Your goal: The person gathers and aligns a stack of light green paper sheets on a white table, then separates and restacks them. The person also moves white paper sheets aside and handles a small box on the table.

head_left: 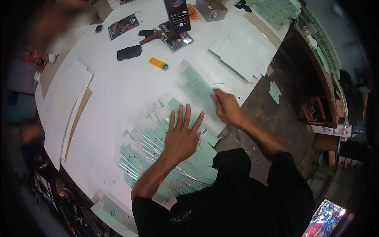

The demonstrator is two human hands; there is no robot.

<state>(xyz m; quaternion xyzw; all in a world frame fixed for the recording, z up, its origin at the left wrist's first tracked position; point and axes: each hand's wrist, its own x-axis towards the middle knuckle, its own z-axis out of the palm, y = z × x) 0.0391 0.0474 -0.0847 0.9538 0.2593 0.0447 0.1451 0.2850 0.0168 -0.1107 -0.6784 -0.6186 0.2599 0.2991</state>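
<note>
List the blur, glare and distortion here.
In the head view, the flat pale-green sheet in the right hand is smeared; the large shape at upper left is too blurred to identify; the multicoloured rectangular panel at lower right glares; the white tabletop curves along its left edge.

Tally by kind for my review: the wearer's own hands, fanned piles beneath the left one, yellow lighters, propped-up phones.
Hands: 2 (left hand, right hand)
Fanned pile of pale green blanks: 1, its overlapping sheets uncountable
Yellow lighter: 1
Propped-up phone: 1
Total: 5
</note>
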